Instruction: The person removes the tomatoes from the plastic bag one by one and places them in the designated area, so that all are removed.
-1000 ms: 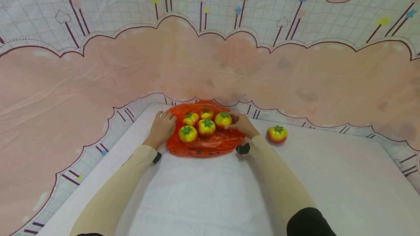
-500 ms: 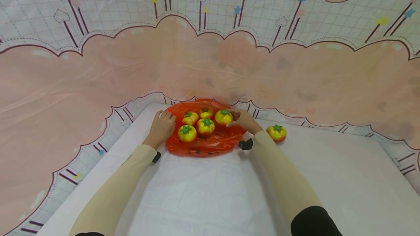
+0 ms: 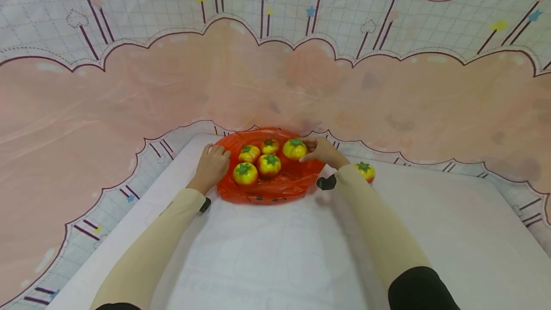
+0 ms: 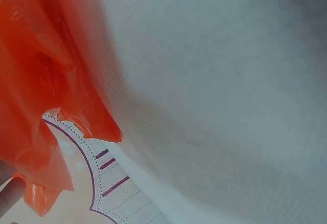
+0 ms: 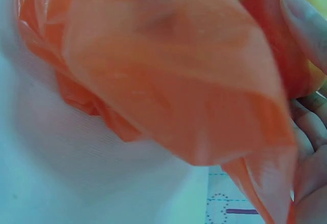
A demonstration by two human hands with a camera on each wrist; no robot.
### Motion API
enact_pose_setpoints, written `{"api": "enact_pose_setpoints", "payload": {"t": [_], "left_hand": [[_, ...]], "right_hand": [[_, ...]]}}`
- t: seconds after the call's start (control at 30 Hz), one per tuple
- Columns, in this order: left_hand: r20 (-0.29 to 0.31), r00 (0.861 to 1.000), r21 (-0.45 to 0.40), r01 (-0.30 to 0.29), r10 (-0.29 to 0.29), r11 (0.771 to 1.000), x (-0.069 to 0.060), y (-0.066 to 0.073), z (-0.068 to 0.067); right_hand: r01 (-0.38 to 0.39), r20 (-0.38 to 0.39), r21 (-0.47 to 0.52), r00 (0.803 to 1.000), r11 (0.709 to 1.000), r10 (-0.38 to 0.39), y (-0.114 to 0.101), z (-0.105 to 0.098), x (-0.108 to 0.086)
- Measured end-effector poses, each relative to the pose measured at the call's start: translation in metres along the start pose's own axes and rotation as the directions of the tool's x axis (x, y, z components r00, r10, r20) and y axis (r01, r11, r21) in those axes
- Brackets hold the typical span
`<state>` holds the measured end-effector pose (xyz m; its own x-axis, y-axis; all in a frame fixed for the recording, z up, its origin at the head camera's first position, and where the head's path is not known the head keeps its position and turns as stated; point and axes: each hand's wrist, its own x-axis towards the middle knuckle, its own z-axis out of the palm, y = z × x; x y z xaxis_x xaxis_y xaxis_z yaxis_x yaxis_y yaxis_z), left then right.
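Note:
A red plastic bag (image 3: 258, 197) lies spread on the white table, with several red-and-yellow fruits with green leafy tops, such as this one (image 3: 245, 173), on it. My left hand (image 3: 212, 164) grips the bag's left edge; in the left wrist view fingers (image 4: 11, 196) pinch the red plastic (image 4: 41, 81). At the bag's right side my right hand (image 3: 323, 151) holds a fruit (image 3: 294, 149), thumb in front. The right wrist view shows that fruit (image 5: 278, 40) between thumb and fingers, with the bag's film (image 5: 179, 81) beside it.
One more fruit (image 3: 366, 171) stands on the white table (image 3: 430, 214) to the right, partly covered by the right sleeve (image 3: 379, 219). Behind the table hangs a patterned cloth (image 3: 275, 75).
My right hand has moved slightly up and to the right with the fruit, parting it from the other fruits. The right sleeve now covers part of the outer fruit. My left hand has barely moved.

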<state>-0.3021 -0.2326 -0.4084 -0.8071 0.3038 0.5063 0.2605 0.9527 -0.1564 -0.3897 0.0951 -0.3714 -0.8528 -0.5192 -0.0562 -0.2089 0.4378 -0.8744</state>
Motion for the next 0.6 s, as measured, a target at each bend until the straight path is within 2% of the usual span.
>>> {"api": "enact_pose_setpoints", "payload": {"t": [0.2, 0.47, 0.6], "left_hand": [[0.026, 1.000, -0.002, 0.011, -0.011, 1.000, 0.001, -0.001, -0.001], [0.053, 0.998, -0.020, 0.027, -0.026, 0.999, 0.002, 0.001, -0.005], [0.066, 0.997, -0.021, 0.032, -0.031, 0.999, 0.001, 0.001, -0.006]], "right_hand": [[0.019, 0.061, 0.009, 0.998, 1.000, -0.020, -0.010, -0.006, -0.006], [-0.007, 0.093, -0.027, 0.996, 1.000, 0.010, -0.022, -0.015, -0.010], [0.011, 0.096, -0.030, 0.995, 1.000, -0.008, -0.029, -0.020, -0.013]]}}
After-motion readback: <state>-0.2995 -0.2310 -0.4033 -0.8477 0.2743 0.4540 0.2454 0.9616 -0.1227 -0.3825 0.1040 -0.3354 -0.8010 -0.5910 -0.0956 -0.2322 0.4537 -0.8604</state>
